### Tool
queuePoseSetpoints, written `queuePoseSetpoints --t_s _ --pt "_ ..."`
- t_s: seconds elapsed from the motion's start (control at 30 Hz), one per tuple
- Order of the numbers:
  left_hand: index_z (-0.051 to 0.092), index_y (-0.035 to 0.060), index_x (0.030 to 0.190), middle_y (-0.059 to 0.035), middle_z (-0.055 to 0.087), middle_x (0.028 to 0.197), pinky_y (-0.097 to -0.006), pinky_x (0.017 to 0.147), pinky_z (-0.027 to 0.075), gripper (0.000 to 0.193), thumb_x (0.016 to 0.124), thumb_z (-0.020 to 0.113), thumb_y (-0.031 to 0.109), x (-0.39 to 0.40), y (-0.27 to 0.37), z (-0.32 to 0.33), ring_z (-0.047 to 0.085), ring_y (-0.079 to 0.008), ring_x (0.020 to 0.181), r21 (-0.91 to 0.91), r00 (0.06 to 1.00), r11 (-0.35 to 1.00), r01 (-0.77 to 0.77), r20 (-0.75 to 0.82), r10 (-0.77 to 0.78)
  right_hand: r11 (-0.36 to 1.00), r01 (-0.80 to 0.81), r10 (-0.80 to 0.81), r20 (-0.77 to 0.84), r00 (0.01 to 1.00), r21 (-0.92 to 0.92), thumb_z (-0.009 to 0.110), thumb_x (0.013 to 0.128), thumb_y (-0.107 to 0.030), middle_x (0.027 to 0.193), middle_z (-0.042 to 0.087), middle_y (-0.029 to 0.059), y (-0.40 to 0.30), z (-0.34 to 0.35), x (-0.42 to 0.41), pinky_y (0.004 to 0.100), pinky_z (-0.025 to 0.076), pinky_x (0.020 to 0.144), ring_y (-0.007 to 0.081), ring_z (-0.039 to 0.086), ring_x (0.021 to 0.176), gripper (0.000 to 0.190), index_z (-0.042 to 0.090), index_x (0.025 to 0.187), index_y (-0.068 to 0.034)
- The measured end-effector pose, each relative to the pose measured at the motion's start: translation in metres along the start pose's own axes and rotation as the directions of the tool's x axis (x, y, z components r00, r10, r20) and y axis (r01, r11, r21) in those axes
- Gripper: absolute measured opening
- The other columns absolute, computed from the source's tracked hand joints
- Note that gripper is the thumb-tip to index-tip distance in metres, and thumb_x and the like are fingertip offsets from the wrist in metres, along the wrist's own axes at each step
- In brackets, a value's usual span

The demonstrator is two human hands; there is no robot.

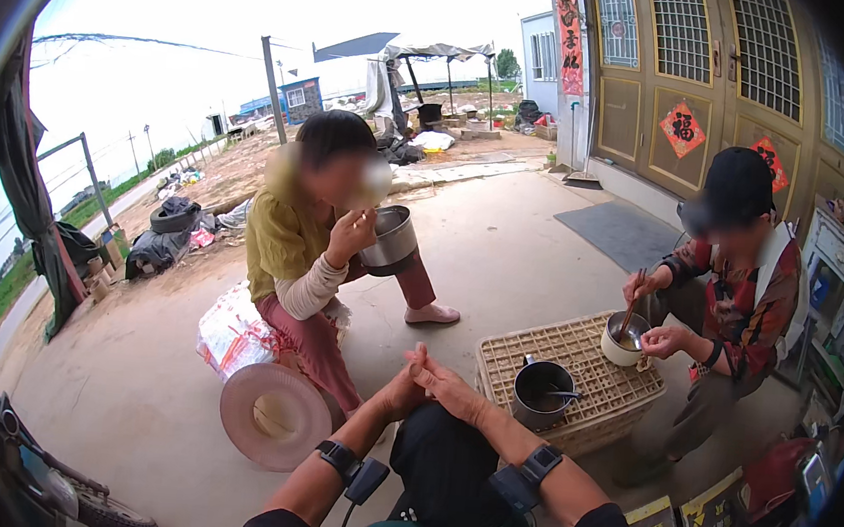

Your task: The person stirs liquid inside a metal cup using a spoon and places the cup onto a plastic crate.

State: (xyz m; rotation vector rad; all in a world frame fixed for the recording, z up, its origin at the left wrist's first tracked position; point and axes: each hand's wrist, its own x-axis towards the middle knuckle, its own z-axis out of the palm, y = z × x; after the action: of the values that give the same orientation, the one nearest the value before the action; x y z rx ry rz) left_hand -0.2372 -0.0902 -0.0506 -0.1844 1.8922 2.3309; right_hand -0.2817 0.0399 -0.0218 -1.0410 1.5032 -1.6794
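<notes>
My left hand [405,388] and my right hand [449,388] rest together over my knee, touching each other, with no object visible in them. To their right, a dark metal pot [542,394] with a spoon [565,394] in it stands on an upturned-looking plastic lattice crate [497,353]. Across the crate, a seated person in a patterned top holds chopsticks [630,304] in a light-coloured bowl [619,354]. At the left, another person in a yellow top holds a steel pot [396,240] near the face.
A straw hat [295,418] leans by the white woven sack [235,337] under the left person. A motorcycle [63,492] stands at lower left. A grey mat [617,232] lies before the double doors [686,83]. Boards [715,522] stand at lower right.
</notes>
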Motion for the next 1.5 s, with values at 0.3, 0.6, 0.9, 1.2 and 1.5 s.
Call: queuePoseSetpoints --t_s 0.3,0.6,0.9,1.2,1.5 --pt "0.043 0.0025 0.121 -0.0123 0.05 0.117 -0.0392 0.094 0.035 0.08 0.081 0.025 0.07 0.011 -0.002 0.005 0.048 -0.0241 0.107 -0.175 0.966 0.984 -0.007 0.252 0.052 0.972 0.09 -0.051 0.183 0.982 -0.216 0.032 0.091 -0.053 0.117 0.051 0.0102 0.106 -0.066 0.061 0.0275 0.035 0.094 0.0159 0.047 0.109 0.062 0.051 0.119 -0.001" --pt "0.042 0.0034 0.122 -0.01 0.049 0.117 -0.0366 0.094 0.034 0.072 0.085 0.026 0.063 0.013 -0.021 -0.019 0.046 -0.0213 0.107 0.103 0.935 0.938 -0.33 0.171 0.31 1.0 -0.022 0.02 0.164 0.986 0.012 0.043 0.088 -0.049 0.099 0.06 0.0099 0.032 -0.022 0.033 0.0264 0.046 0.078 0.0148 0.058 0.088 0.055 0.057 0.108 0.001" --pt "0.04 0.0042 0.124 -0.0076 0.048 0.117 -0.034 0.094 0.033 0.064 0.088 0.027 0.055 0.012 -0.035 -0.03 0.044 -0.0184 0.108 0.202 0.89 0.872 -0.445 0.211 0.405 0.979 -0.136 0.115 0.139 0.984 0.154 0.043 0.09 -0.038 0.108 0.057 0.0111 0.018 0.004 0.005 0.0265 0.038 0.09 0.017 0.053 0.099 0.048 0.054 0.114 0.003" --pt "0.039 0.0051 0.126 -0.0052 0.047 0.117 -0.0313 0.094 0.032 0.055 0.092 0.027 0.047 0.021 -0.087 -0.059 0.042 -0.0156 0.108 0.099 0.904 0.912 -0.398 0.213 0.371 0.959 -0.168 0.138 0.141 0.98 0.229 0.044 0.09 -0.039 0.107 0.057 0.011 0.035 -0.005 -0.007 0.0264 0.039 0.089 0.0168 0.054 0.098 0.049 0.054 0.113 0.003" --pt "0.033 0.0048 0.13 -0.0059 0.043 0.123 -0.0307 0.098 0.029 0.049 0.095 0.03 0.038 0.046 -0.106 -0.076 0.038 -0.0157 0.114 0.114 0.872 0.872 -0.476 0.196 0.449 0.953 -0.176 0.135 0.172 0.976 0.246 0.045 0.089 -0.04 0.106 0.057 0.0109 0.043 -0.007 0.01 0.0262 0.04 0.088 0.0166 0.054 0.097 0.05 0.054 0.113 0.003"
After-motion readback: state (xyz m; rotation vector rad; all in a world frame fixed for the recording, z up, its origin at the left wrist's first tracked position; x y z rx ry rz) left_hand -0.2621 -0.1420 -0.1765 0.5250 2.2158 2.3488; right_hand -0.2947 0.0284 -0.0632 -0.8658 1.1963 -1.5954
